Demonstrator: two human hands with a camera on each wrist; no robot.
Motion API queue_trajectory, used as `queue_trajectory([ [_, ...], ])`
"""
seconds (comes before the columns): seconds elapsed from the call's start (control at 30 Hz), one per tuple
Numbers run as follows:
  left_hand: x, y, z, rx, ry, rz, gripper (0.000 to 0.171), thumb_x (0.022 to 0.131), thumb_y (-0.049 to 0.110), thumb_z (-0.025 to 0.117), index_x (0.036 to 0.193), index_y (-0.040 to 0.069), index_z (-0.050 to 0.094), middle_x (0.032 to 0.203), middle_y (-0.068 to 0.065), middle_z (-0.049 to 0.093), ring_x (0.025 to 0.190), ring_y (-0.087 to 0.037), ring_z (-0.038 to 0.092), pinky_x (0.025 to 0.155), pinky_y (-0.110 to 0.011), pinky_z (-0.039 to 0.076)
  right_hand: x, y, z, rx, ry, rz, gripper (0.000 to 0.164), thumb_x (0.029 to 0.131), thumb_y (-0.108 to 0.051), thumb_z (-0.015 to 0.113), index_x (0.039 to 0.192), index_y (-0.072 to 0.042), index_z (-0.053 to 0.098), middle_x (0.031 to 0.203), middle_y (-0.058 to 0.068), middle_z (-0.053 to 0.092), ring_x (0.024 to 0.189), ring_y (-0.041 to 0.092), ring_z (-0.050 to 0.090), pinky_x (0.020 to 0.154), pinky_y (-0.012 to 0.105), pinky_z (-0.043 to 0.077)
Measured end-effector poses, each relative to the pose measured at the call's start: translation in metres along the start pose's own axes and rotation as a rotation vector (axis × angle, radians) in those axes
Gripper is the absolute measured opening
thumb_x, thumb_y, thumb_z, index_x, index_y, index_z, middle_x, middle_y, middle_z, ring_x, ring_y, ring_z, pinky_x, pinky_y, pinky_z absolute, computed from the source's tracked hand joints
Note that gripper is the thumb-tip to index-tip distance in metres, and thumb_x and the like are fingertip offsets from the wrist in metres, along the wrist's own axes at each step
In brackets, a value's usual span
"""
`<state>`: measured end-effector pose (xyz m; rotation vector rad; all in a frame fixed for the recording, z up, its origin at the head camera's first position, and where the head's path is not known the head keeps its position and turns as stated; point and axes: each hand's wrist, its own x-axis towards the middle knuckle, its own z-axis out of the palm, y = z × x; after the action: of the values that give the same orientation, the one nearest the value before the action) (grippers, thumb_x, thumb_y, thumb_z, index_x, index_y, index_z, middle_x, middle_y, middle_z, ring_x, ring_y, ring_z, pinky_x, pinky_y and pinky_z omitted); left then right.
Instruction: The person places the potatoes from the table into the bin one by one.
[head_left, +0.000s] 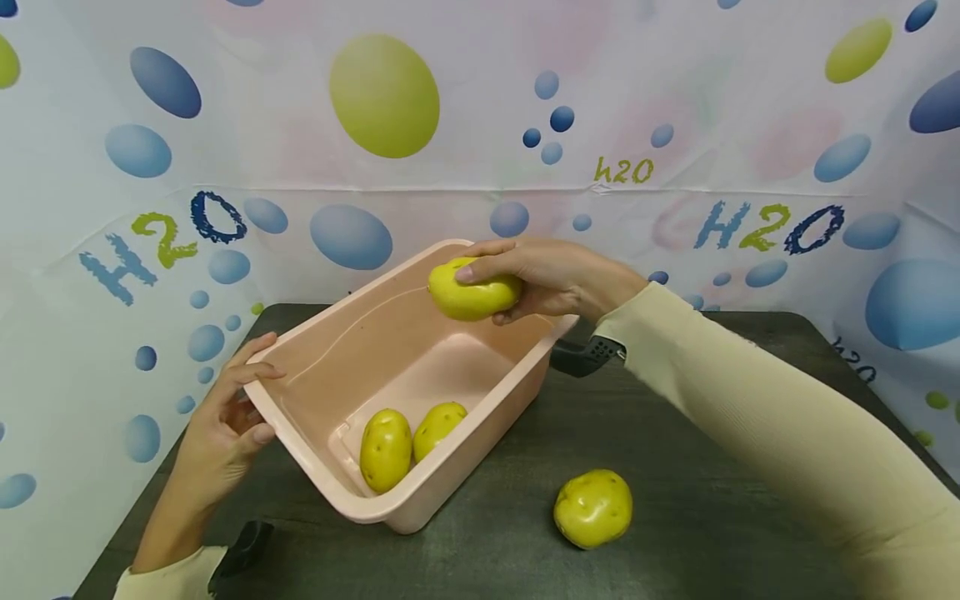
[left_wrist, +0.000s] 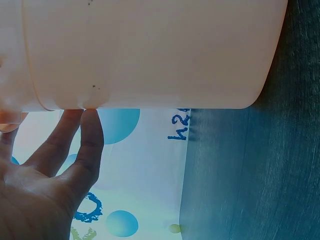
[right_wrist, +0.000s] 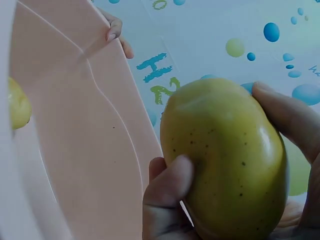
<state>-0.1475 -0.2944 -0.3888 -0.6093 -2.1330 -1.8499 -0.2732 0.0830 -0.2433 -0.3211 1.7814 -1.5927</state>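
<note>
The left wrist view shows only part of the basin's (left_wrist: pixel 150 55) outer wall; its inside is hidden. In the right wrist view, one potato in the basin (right_wrist: pixel 17 105) is cut off by the near rim. A dark object (head_left: pixel 581 357) behind the right sleeve stays unidentifiable.

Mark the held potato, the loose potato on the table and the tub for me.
Yellow potato in the right hand (head_left: pixel 471 296), head view, its middle.
Loose yellow potato on the table (head_left: pixel 593 507), head view, its top.
Pink plastic tub (head_left: pixel 358 503), head view, near rim.
</note>
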Motion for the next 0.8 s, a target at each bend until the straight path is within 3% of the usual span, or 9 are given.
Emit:
queue_trajectory([
  [0.4, -0.002, -0.007, -0.004, -0.014, 0.009, -0.023, 0.058, 0.091, 0.013, 0.082, 0.132, -0.013, 0.05, 0.17, -0.013, 0.024, 0.136, -0.015, 0.049, 0.094, -0.017, 0.058, 0.033, 0.0, 0.02, -0.009, -0.043, 0.033, 0.037, 0.102, -0.02, 0.066, 0.138, -0.012, 0.059, 0.111, 0.011, 0.058, 0.084, 0.022, 0.056, 0.06, 0.025, 0.053],
  [0.8, 0.0, -0.002, -0.003, 0.005, 0.004, -0.017, 0.056, 0.091, 0.011, 0.082, 0.133, -0.012, 0.051, 0.169, -0.011, 0.026, 0.136, -0.014, 0.047, 0.096, -0.016, 0.056, 0.059, -0.006, 0.039, 0.003, -0.033, 0.04, 0.032, 0.099, -0.018, 0.072, 0.13, -0.011, 0.067, 0.109, 0.009, 0.06, 0.084, 0.022, 0.057, 0.06, 0.028, 0.056],
])
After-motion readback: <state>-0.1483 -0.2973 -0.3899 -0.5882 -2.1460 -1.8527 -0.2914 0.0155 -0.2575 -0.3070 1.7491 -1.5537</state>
